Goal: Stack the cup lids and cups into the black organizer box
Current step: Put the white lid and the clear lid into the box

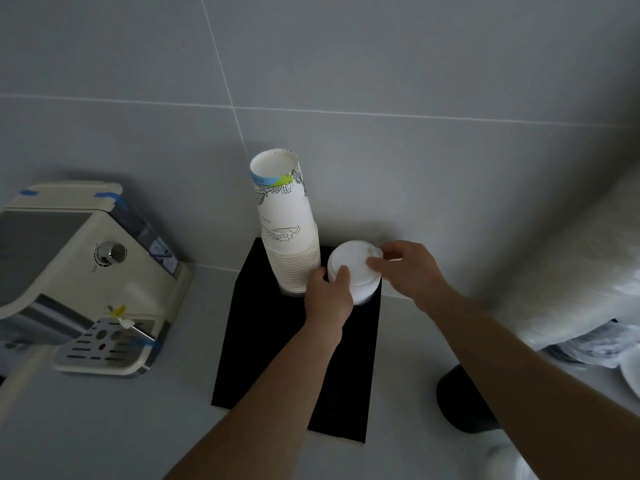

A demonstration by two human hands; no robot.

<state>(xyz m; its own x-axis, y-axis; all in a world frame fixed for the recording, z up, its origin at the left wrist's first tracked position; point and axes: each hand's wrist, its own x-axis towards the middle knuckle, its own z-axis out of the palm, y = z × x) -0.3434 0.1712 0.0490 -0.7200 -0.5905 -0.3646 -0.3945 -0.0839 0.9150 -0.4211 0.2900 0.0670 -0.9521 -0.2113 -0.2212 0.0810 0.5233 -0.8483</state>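
Here your left hand [327,299] and right hand [408,268] both gripped the white lid stack [355,271] from either side, in the black box [263,341], just right of the tall stack of paper cups [289,230].

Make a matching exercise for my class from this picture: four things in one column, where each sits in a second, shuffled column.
Things:
1. cup stack
2. lid stack
3. coffee machine
4. black organizer box

Places:
A. far left of the counter
B. between both hands
C. under both stacks
D. organizer's back left slot

Pairs: 1-D, 2-B, 3-A, 4-C
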